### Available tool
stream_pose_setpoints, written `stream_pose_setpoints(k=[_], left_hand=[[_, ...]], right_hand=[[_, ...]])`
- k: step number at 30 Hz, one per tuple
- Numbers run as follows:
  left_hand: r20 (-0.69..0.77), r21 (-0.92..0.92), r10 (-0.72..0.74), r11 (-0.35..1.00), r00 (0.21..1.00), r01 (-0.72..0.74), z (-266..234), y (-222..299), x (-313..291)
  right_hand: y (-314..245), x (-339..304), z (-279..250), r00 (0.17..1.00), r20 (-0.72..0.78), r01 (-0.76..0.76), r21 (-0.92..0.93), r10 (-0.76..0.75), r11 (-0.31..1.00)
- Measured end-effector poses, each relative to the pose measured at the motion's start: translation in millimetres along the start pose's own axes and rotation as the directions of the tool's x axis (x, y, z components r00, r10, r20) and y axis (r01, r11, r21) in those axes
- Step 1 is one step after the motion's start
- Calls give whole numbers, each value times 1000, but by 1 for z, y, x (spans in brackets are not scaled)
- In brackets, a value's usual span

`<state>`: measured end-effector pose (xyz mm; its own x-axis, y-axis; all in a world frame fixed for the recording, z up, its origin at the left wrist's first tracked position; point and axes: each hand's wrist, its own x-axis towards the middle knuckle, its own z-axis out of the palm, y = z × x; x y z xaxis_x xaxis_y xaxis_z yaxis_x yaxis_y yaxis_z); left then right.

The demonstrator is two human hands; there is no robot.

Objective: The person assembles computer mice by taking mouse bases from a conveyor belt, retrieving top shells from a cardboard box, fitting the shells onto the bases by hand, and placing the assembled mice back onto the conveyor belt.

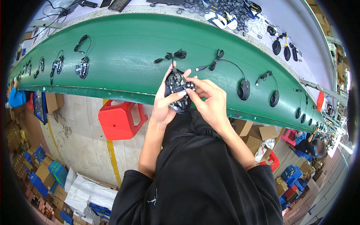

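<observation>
An opened black computer mouse (pixel 174 83), its inner parts bare, lies in my left hand (pixel 163 105). The left thumb presses across its face while the fingers wrap behind it. My right hand (pixel 209 98) pinches a small dark circuit board (pixel 191 86) with light and yellowish parts, at the right side of the mouse. Whether the board is fixed to the mouse I cannot tell. The mouse's bundled black cable (pixel 176 55) rests on the green belt just beyond my hands.
The green conveyor belt (pixel 127 41) carries opened mice (pixel 83 68) to the left and closed black mice (pixel 243 89) to the right. Small black rings (pixel 225 9) are heaped on the shelf behind. A red stool (pixel 119 120) stands at the left; cardboard boxes (pixel 258 135) are at the right.
</observation>
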<state>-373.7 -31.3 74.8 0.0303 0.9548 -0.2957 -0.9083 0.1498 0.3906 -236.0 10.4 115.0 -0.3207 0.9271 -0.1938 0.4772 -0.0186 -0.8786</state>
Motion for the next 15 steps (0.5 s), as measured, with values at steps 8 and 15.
stream_pose_setpoints(k=[8,15], left_hand=[[1,30,47,998,999,-47,16,11,-6],[16,-124,94,988,995,-91,27,19,-10]], right_hand=[[-13,-3,-6,947,99,-316,437,304,842],[-30,-17,-5,957,47,-266,533,286,803]])
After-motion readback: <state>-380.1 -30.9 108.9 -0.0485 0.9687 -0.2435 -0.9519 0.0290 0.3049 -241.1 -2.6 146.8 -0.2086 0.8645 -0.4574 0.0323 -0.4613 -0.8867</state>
